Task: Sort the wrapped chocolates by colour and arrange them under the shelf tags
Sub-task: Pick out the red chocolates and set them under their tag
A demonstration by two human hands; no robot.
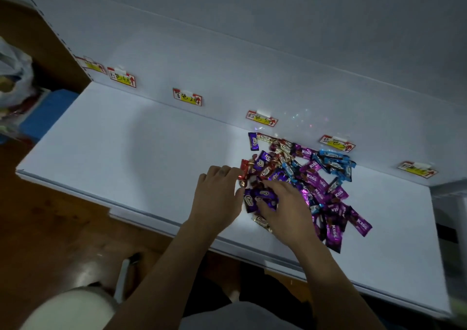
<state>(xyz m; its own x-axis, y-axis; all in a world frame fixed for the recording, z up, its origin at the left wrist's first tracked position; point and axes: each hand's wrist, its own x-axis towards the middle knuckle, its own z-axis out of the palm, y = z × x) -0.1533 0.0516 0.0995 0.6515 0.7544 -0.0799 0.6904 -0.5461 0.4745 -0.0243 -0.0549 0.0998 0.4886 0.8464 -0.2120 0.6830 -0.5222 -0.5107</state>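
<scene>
A mixed pile of wrapped chocolates (303,178) lies on the white shelf board (126,153): purple, magenta "KISS", blue and red wrappers. Several yellow-and-red shelf tags hang along the back wall, among them one tag (122,78) at the left, one tag (187,97) in the middle and one tag (261,118) above the pile. My left hand (217,198) rests at the pile's left edge, its fingertips touching a red chocolate (244,169). My right hand (288,208) lies on the pile, fingers curled over purple chocolates (260,198).
The shelf's front edge (151,218) runs diagonally from left to lower right. A plastic bag (12,77) and a blue box (50,112) sit beyond the shelf's left end. Brown floor lies below. A white object (75,307) is at the bottom left.
</scene>
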